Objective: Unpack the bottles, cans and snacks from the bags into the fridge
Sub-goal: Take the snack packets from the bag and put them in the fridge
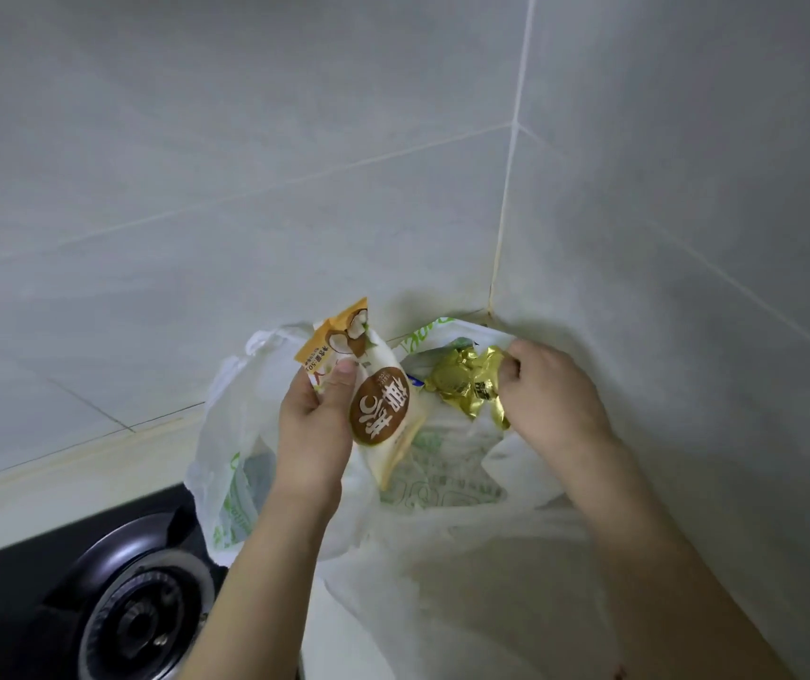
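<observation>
Pinched between thumb and fingers, a coconut snack (378, 400) sits in the left hand (312, 424), which grips its orange top end; the thumb lies flat across the wrapper's front, and the cream body with its brown oval label hangs down toward 5 o'clock over the bag (442, 488). At 3 o'clock from it, the right hand (547, 390) has its fingers curled round the crinkled edge of a gold pack (461, 382), clamping the foil at the pack's right side. That pack lies in the bag's open mouth, just beside the coconut snack but apart from it; whether it rests on other goods or is lifted free I cannot tell. A bit of blue packaging shows between the 2 snacks, too small to identify.

Thin and white with green print, the bag spreads under both hands, its loop handle standing up at 10 o'clock from the left hand. It fills the corner where 2 grey tiled walls (196, 164) meet, the vertical joint rising at 12 o'clock from the gold pack. Both forearms reach in from the bottom edge, the left from 6 o'clock, the right from 5 o'clock. At 7 o'clock from the bag, a black hob (15, 611) with 1 round burner (145, 625) touches the bag's lower left side.
</observation>
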